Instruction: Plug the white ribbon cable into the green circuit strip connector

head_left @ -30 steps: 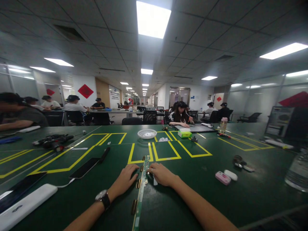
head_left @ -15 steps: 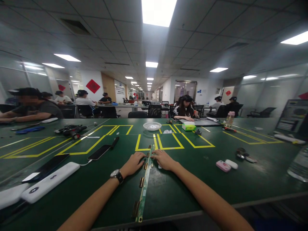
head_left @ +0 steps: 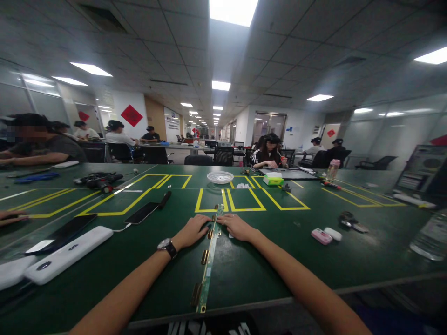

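Observation:
A long, narrow green circuit board (head_left: 208, 265) lies lengthwise on the table, pointing away from me. Several brown-gold flex tabs (head_left: 205, 257) stick out along its left edge. Near the far end, my left hand (head_left: 191, 231) has its fingers bent against the left edge, by a tab. From the other side my right hand (head_left: 237, 226) holds the same end, fingertips on the board's right edge. The exact contact under the fingertips is too small to make out. A watch (head_left: 167, 247) is on my left wrist.
Beyond the board stands a white round basket (head_left: 220, 177) among yellow tape outlines. Left are a white power bank (head_left: 70, 255) and phones (head_left: 142, 212); right, a pink case (head_left: 321, 236) and a water bottle (head_left: 431, 237). A person (head_left: 268, 153) sits across the table.
The view has tilted slightly down, so everything sits a little higher or lower in the picture. Both hands stay at the board's far end. Another person's hand now shows at the left edge.

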`<state>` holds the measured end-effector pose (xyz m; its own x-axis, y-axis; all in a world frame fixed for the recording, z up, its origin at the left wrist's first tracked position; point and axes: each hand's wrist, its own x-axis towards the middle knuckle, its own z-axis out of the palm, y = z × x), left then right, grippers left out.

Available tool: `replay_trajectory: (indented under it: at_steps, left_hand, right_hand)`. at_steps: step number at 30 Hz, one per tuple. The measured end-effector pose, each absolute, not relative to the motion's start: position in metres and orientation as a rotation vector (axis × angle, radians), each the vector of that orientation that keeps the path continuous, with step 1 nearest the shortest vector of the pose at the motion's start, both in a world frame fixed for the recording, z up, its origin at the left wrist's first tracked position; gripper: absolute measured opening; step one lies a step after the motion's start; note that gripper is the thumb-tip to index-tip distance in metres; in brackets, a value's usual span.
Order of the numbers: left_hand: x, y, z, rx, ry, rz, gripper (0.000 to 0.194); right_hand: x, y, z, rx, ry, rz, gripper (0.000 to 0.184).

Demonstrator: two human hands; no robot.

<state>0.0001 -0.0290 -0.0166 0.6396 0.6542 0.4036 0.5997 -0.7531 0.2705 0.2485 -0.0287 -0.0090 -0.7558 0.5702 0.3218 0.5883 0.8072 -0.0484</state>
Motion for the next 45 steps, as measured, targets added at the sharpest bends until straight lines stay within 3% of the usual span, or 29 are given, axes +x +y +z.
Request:
replay_trajectory:
  at_steps: [19,30,37,40,45]
  left_hand:
    - [-0.001,-0.028,-0.018,2.781,1.029,0.719,0.029]
    - [-0.004,-0.043,-0.006,2.855,0.794,0.59,0.034]
    - [-0.002,-0.045,-0.004,2.86,0.823,0.671,0.036]
    - [-0.004,-0.042,-0.005,2.837,0.941,0.778,0.035]
    - [-0.008,-0.035,-0.006,2.77,1.105,0.968,0.032]
  right_hand:
    - [0.246,-0.026,-0.012,-1.028,-2.649,-0.039,0.06]
    - [0.248,-0.032,-0.009,-1.114,-2.39,-0.133,0.027]
    - [0.247,-0.035,-0.001,-0.761,-2.67,-0.05,0.048]
    - [0.252,-0.028,-0.005,-0.905,-2.67,-0.036,0.045]
    - [0.294,-0.014,-0.012,-1.689,-2.323,-0.122,0.038]
